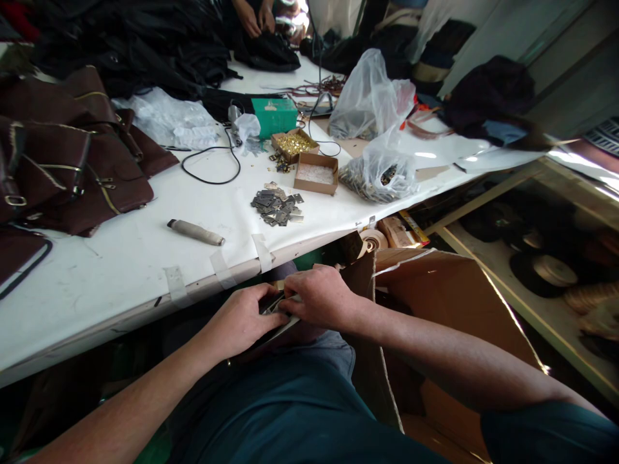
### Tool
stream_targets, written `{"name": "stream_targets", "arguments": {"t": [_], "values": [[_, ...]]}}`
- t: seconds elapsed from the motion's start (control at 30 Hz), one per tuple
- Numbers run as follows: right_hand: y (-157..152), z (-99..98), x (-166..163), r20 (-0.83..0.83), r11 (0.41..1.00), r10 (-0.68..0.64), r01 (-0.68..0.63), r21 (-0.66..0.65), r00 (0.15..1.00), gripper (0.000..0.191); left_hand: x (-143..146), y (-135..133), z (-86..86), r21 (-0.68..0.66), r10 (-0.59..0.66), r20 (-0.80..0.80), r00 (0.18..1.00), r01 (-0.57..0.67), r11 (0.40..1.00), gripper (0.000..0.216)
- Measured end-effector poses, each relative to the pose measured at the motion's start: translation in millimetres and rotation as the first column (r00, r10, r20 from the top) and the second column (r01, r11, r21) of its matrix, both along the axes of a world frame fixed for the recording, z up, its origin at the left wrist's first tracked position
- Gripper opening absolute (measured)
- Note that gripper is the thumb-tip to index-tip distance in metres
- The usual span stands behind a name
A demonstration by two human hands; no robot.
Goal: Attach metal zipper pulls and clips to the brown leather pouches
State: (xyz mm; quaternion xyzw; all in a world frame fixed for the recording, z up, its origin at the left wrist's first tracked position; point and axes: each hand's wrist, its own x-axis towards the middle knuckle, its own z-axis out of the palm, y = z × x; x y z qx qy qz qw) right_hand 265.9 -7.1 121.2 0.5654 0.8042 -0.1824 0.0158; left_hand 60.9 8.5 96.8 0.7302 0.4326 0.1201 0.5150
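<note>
Over my lap, just below the table edge, my left hand (pixel 244 322) and my right hand (pixel 316 298) meet at a dark, layered piece with a pale edge (pixel 278 322). Thumb and fingers of the left hand pinch it from one side. The right hand's curled fingers grip its upper part. Most of the piece is hidden by the hands, so its kind cannot be made out. On the table beyond lie a heap of small dark metal plates (pixel 276 205) and a stick-like tool with a wrapped handle (pixel 196 232).
Brown leather bags (pixel 104 187) lie at the left. Small cardboard boxes hold gold fittings (pixel 294 143) and whitish bits (pixel 316 173), near plastic bags (pixel 380 171). An open carton (pixel 435 290) stands at my right. Another person's hands (pixel 254 18) work on black material across the table.
</note>
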Motion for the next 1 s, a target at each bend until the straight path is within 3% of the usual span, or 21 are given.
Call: {"name": "stream_targets", "arguments": {"t": [0.27,0.57,0.67,0.83,1.0], "values": [[-9.3,14.4,15.7,-0.044,0.995,0.099,-0.1,-0.029,0.994,0.014,8.6,8.3,-1.8,0.123,-0.06,-0.139,0.989,0.078,0.989,0.018],[-10.0,6.5,18.8,-0.013,1.0,-0.012,0.013,0.025,1.0,0.025,8.8,4.7,-1.9,0.084,-0.075,-0.062,0.995,0.08,0.993,0.023],[-9.9,5.7,20.0,-0.011,1.0,-0.005,0.005,0.029,1.0,0.025,12.7,6.2,2.2,0.13,-0.089,-0.15,0.985,0.109,0.986,0.026],[-9.4,6.4,22.6,0.0,0.998,0.054,-0.054,0.017,0.999,0.022,21.3,13.7,11.4,0.189,-0.182,-0.346,0.92,0.259,0.947,0.025],[-10.4,10.0,23.8,0.061,0.996,0.084,-0.083,-0.01,0.995,0.026,24.5,14.9,9.0,0.156,-0.201,-0.33,0.922,0.263,0.952,0.033]]}}
